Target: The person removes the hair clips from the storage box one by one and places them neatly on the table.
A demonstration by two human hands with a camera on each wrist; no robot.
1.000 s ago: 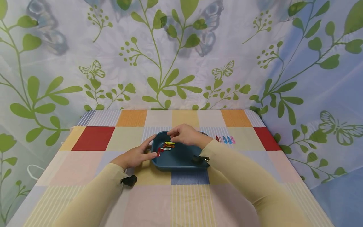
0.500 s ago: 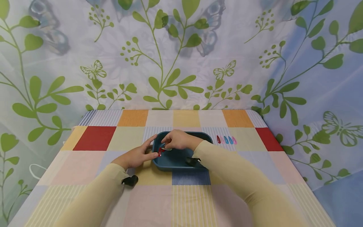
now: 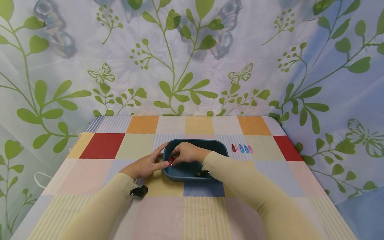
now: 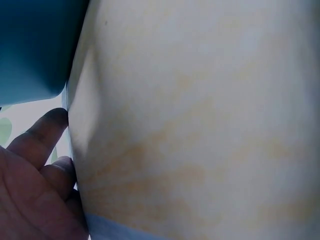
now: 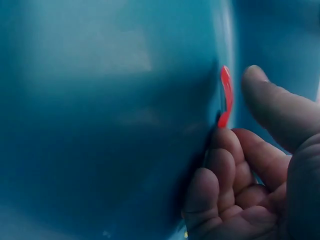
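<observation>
A dark blue-teal tray [image 3: 186,178] lies on the table. My left hand [image 3: 147,165] rests against its left end, thumb at the rim and fingers spread along the outer wall. My right hand [image 3: 189,152] reaches down inside the tray's left part. In the right wrist view its fingers are curled, and the thumb [image 5: 272,102] stands apart from them. Just beyond the fingertips, a red snap hair clip [image 5: 226,95] leans at the tray's wall. A speck of yellow [image 5: 186,234] shows below the palm; I cannot tell whether the curled fingers hold any clip.
Right of the tray, several hair clips lie in a row on the patchwork cloth [image 3: 144,213]: a dark red clip [image 3: 233,148], a blue clip [image 3: 241,148], a pink clip [image 3: 250,149] and others. A leaf-patterned curtain [image 3: 192,60] hangs behind the table.
My right hand has moved down and left into the tray, over where the yellow, orange and white clips lay; they are now out of sight. The left hand stays at the tray's end.
</observation>
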